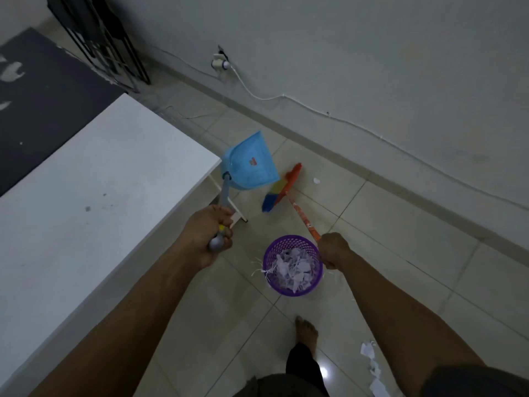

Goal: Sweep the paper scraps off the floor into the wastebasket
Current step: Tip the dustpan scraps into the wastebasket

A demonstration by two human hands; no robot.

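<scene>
Counting what we hold, we find one blue dustpan [250,164] and one broom [282,188] with orange, yellow and blue bristles. Our left hand [209,233] is wrapped tight round the grey handle [224,196] of the dustpan, whose pan hangs tilted ahead of that hand, beside the corner of one white table [94,181]. Our right hand [333,249] is fisted round the orange broomstick [305,222]; the broom head lies ahead of it on the tiled floor [386,224].

Between our two hands, just below them, stands one purple mesh wastebasket [292,265], holding a heap of paper scraps [292,269], with a few strips poking out on its left side. One crumpled scrap [316,181] lies beyond the broom head, near the wall. Several more loose scraps [372,365] lie behind our right arm, near one bare foot [307,332]. One white cable [286,96] runs from a wall socket [219,63] along the skirting.
</scene>
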